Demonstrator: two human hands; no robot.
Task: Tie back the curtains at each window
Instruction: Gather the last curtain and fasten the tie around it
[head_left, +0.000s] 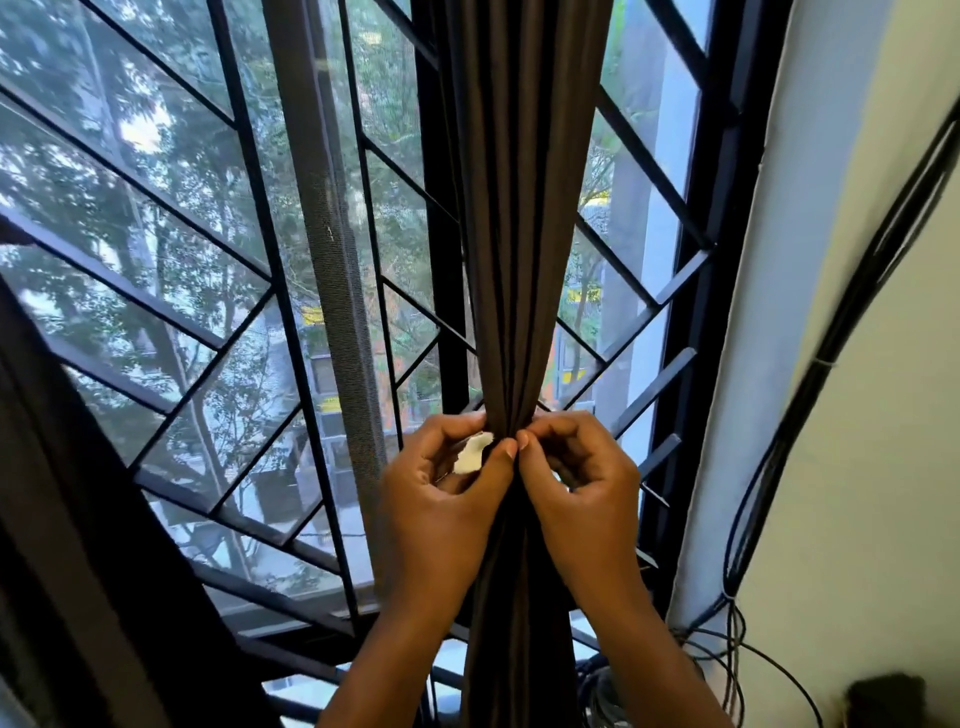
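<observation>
A dark brown curtain (519, 208) hangs gathered into a narrow bunch in front of the window grille (218, 270). My left hand (447, 483) and my right hand (576, 478) meet at the bunch's pinched waist, thumbs touching in front of the fabric. A white strip of tieback (474, 452) shows in my left hand, pinched between thumb and fingers. A small bit of white peeks out under my right hand's fingers too. The rest of the tie is hidden behind the curtain and my hands.
Black window frame posts (691, 291) stand right behind the curtain. A mesh screen strip (332, 260) runs left of it. Black cables (810, 374) run down the white wall (883, 467) on the right and coil near the sill. A dark object (888, 696) sits at lower right.
</observation>
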